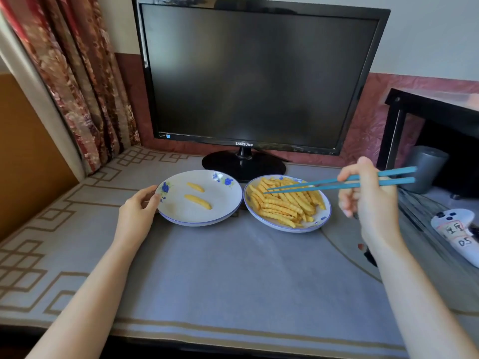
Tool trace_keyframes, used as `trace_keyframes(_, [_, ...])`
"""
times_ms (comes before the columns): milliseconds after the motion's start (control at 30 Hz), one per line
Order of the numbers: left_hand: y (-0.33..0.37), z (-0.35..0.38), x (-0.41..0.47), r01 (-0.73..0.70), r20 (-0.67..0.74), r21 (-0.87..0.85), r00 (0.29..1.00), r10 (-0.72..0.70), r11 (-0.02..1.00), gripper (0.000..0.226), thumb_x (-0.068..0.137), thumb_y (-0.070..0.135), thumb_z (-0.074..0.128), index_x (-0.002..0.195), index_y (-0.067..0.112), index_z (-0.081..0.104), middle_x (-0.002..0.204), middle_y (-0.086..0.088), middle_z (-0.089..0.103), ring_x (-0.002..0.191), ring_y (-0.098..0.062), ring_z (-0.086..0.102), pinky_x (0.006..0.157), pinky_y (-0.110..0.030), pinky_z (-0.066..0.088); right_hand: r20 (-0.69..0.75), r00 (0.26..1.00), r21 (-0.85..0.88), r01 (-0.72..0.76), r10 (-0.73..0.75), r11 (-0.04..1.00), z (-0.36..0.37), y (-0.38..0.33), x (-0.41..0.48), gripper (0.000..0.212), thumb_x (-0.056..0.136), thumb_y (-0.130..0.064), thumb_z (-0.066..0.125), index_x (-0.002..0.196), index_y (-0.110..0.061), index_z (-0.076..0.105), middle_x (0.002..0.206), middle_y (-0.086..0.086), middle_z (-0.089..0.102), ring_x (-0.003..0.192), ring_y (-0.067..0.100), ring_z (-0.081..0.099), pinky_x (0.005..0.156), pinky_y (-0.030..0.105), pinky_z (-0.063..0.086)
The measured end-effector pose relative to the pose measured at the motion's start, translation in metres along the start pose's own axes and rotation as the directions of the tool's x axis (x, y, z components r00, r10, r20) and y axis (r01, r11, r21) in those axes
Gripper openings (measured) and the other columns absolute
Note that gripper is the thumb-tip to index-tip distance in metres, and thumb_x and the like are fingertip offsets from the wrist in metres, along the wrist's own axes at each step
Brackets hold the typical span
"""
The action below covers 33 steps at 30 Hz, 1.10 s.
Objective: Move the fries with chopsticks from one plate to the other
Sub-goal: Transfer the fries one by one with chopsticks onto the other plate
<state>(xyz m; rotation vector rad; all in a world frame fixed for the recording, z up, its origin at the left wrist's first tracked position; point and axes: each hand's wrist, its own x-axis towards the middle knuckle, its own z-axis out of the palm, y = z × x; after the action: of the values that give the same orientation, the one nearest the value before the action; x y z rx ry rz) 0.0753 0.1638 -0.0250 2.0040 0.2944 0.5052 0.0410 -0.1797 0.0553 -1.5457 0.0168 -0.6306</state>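
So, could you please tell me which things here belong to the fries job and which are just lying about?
In use: left plate, held at the rim by the left hand, with two fries; right plate with the fries heap; blue chopsticks in the right hand.
Lying about: monitor, white controller, grey cylinder, curtain.

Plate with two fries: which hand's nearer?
Left. The left hand grips the near-empty plate at its left rim; the right hand is beyond the full plate, holding chopsticks over it.
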Motion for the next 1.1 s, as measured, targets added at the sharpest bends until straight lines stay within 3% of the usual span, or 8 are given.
trace_keyframes(333, [0.000,0.000,-0.001,-0.003,-0.001,0.017,1.000,0.003,1.000,0.031,0.096,0.021,0.048,0.124,0.016,0.060,0.118,-0.003,0.064,0.096,-0.012,0.055,0.084,-0.023,0.036,-0.099,0.991,0.065,-0.085,0.091,0.994,-0.049,0.002,-0.005,0.036,0.096,-0.029,0.041,0.065,-0.013,0.053,0.037,0.002,0.036,0.035,0.017,0.027,0.039,0.019,0.022])
trace_keyframes(500, [-0.001,0.001,0.000,0.001,-0.003,0.011,1.000,-0.001,1.000,0.031,0.095,0.020,0.049,0.123,0.015,0.060,0.115,-0.004,0.065,0.095,-0.014,0.057,0.083,-0.021,0.036,-0.068,0.991,0.029,-0.111,0.112,0.993,-0.052,0.003,-0.006,0.038,0.099,-0.029,0.039,0.069,-0.010,0.052,0.036,0.001,0.036,0.033,0.016,0.027,0.039,0.020,0.023])
trace_keyframes(733, [-0.002,0.000,0.000,-0.002,-0.002,0.017,1.000,0.002,1.000,0.031,0.095,0.021,0.049,0.124,0.015,0.060,0.116,-0.004,0.065,0.094,-0.015,0.058,0.083,-0.022,0.037,-0.094,0.990,0.004,-0.105,0.105,0.994,-0.038,0.007,-0.007,0.043,0.101,-0.033,0.037,0.066,-0.011,0.051,0.035,0.000,0.037,0.031,0.015,0.029,0.036,0.018,0.021])
trace_keyframes(933, [-0.004,0.000,0.002,0.002,0.001,0.014,1.000,-0.002,1.000,0.031,0.095,0.021,0.048,0.124,0.016,0.060,0.117,-0.003,0.065,0.095,-0.016,0.060,0.085,-0.023,0.037,-0.207,0.975,0.122,-0.059,0.083,0.991,-0.021,-0.005,-0.010,0.040,0.098,-0.031,0.039,0.062,-0.013,0.047,0.035,-0.001,0.035,0.032,0.016,0.031,0.039,0.020,0.022])
trace_keyframes(1100, [-0.003,0.001,0.002,0.007,-0.002,0.014,1.000,-0.007,1.000,0.032,0.096,0.021,0.047,0.125,0.016,0.059,0.117,-0.002,0.065,0.092,-0.016,0.060,0.083,-0.023,0.037,-0.146,0.985,0.200,-0.059,0.090,0.978,0.022,-0.007,-0.013,0.039,0.098,-0.025,0.040,0.061,-0.013,0.048,0.038,-0.003,0.038,0.031,0.016,0.033,0.037,0.018,0.024])
